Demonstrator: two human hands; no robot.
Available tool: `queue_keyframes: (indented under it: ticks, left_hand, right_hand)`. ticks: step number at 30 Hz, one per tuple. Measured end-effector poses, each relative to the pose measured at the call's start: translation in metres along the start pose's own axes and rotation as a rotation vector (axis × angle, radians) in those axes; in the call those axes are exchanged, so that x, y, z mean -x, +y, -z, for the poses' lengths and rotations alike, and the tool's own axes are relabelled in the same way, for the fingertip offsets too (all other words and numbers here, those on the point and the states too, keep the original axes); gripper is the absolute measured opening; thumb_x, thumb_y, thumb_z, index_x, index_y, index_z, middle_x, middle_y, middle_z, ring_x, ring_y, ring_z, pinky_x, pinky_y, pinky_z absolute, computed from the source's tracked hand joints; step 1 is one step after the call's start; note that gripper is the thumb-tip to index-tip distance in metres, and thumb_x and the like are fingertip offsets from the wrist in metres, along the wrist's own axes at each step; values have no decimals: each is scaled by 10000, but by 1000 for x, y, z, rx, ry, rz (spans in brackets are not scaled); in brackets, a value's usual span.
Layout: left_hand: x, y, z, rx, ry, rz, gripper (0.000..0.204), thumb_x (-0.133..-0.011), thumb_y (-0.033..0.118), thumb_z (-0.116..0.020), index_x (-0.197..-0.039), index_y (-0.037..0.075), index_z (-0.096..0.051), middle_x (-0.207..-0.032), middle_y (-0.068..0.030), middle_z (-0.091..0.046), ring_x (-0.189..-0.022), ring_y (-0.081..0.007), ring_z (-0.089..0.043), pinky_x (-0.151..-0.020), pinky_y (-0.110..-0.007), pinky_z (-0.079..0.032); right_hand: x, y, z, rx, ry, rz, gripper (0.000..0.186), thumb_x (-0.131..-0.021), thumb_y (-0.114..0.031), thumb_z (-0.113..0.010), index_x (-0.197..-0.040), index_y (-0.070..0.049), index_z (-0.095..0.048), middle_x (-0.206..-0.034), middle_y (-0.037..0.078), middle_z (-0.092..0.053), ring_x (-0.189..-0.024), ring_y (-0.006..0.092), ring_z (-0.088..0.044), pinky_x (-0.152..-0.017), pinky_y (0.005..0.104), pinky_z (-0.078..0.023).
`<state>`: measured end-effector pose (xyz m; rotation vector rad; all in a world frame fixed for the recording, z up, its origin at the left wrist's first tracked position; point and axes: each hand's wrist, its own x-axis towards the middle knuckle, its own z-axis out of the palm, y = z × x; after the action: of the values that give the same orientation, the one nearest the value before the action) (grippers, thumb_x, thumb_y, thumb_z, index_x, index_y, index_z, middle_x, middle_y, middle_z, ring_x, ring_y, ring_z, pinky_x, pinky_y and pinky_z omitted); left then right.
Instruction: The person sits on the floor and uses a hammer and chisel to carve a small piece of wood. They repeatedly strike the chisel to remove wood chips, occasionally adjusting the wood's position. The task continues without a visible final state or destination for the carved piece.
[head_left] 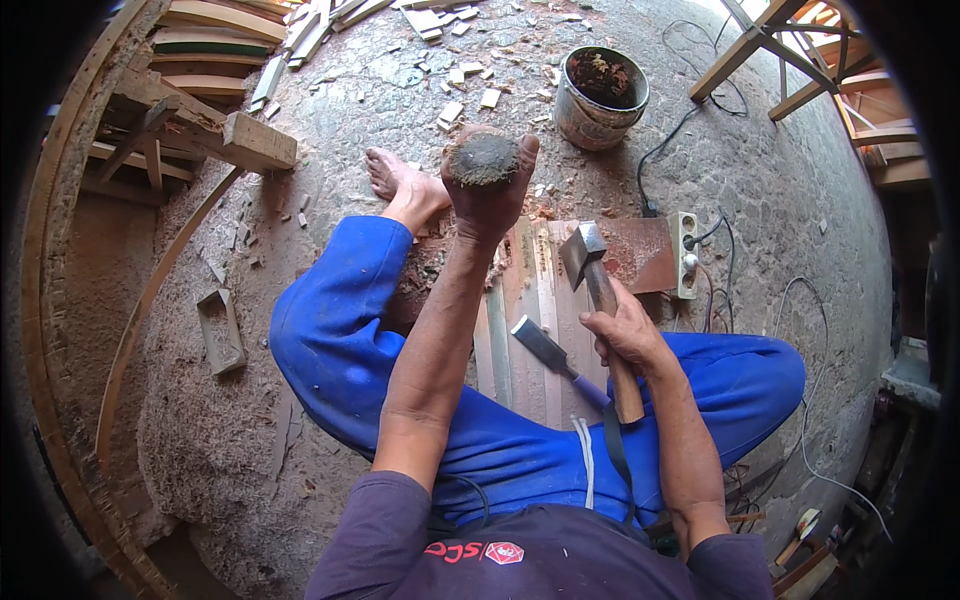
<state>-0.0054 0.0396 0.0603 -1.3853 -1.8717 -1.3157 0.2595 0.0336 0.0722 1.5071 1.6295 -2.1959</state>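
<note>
**Both hands full down here at the planks**

So, the head cam, looking down at my lap. I'm sitting with my knees spread and a bunch of pale, pinkish planks (530, 388) between my legs, so I'll place everything from those.

My left hand (492, 205) is up past the far end of the planks, closed around a rounded chunk (485, 160) with a rough, frayed grey-brown end facing up at me. Thumb's along its right side; most of the other fingers I can't make out, and the chunk's lower part is hidden too.

My right hand (628, 328) is at the right edge of the planks, fingers curled round the wooden handle of a steel-headed tool (617, 370), thumb across the top. Its flared metal head points away from me, above the planks.

Lying on the planks just left of that handle is a wide chisel (545, 350), steel end pointing away to the left, purple handle angled back toward my right thigh.

Right of the planks there's a reddish-brown sheet (640, 258), then a white power strip (683, 262) with plugs in. Beyond the planks sits a grubby bucket (588, 122), and wood offcuts (450, 112) are scattered further off to the left.
</note>
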Motion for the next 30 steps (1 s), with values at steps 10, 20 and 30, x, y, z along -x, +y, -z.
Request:
queue_keyframes:
  ticks: [10,20,30]
  left_hand:
    - [0,0,1,543,-243,520,344,-839,276,-876,-861,16,-651,-708,-31,-671,-641,-130,-626,-635,-325,-526]
    - [0,1,0,663,-151,491,286,-879,179,-852,-748,52,-632,-611,31,-607,-528,-72,-553,-491,-266,-457]
    - [-8,6,7,553,-270,413,275,-861,245,-834,-804,24,-681,-684,-42,-680,-610,-133,-624,-614,-343,-516]
  right_hand:
    - [1,-4,-2,22,11,-6,774,-880,-139,-706,-1555,-92,-330,-751,23,-556,-505,106,-545,-438,307,-492]
    - [0,-2,0,31,5,-5,807,-883,-148,-710,-1577,-95,-300,-750,22,-559,-510,107,-553,-443,309,-507]
    - [2,-1,1,-4,14,-14,790,-886,-154,-709,-1569,-110,-316,-725,5,-544,-503,100,-545,-436,307,-499]
